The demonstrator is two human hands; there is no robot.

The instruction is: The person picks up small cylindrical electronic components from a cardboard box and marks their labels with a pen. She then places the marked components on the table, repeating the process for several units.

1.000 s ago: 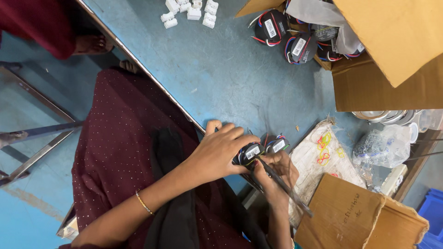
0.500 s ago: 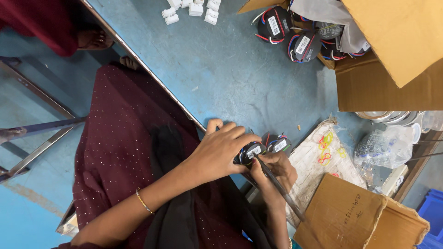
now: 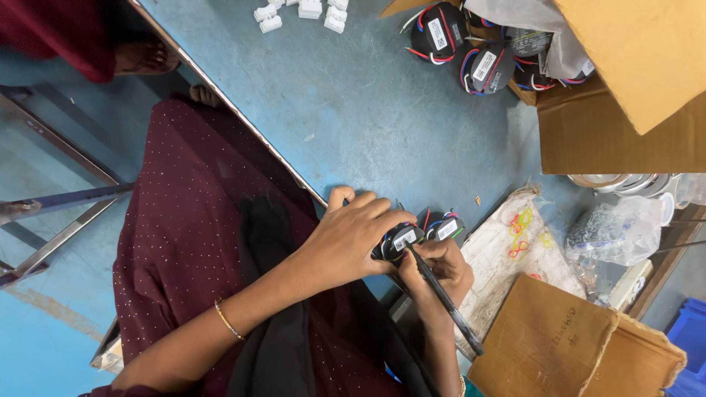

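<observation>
small round wound parts (image 3: 401,240) sit at the table's (image 3: 368,125) near edge, more of them (image 3: 471,51) in the box (image 3: 625,110) at the far right corner, little connector blocks (image 3: 301,10) along the far edge.

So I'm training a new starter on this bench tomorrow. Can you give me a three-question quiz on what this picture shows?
1. True or false: the right hand holds a pen with its tip at the label of a round black part.
2. Which hand grips that round black part from above? A) the left hand B) the right hand C) neither
3. Fill in: the small white blocks lie at the far edge of the blue ____.

Key: 1 true; 2 A; 3 table.
</observation>
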